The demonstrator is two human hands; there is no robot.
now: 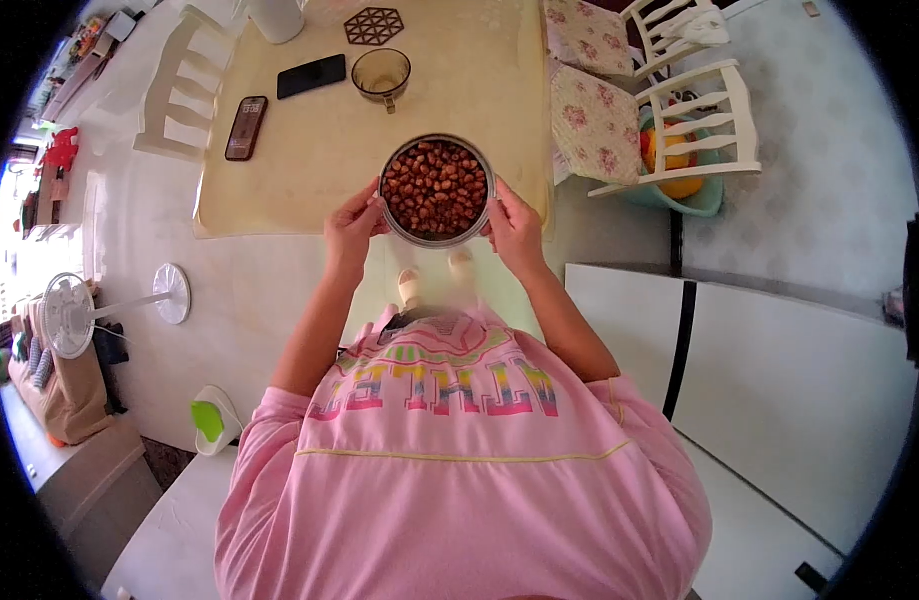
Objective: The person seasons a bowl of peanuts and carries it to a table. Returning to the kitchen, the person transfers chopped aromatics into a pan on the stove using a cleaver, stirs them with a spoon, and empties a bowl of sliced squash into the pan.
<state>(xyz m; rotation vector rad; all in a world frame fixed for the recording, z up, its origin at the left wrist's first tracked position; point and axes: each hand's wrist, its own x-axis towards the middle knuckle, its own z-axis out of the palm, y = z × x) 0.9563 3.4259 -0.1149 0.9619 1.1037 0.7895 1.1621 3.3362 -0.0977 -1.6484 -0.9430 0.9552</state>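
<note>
Table (pixel 305 205) stretches ahead of me, cream-topped, with a white chair (pixel 592 125) and its floral cushion on the right flank. Front and centre, it's the round, silver-rimmed bowl (pixel 437 243), level at the table's near edge, and I've got it from both sides! Left hand (pixel 352 228) clasps one side of the rim, right hand (pixel 516 230) clasps the other, thumbs up near the lip. Beyond it, a black phone (pixel 312 76) lies beside a clear brownish cup (pixel 381 75), handle towards me. Smallest of all, reddish-brown, nut-like pieces (pixel 437 185) spread right across the bowl.
</note>
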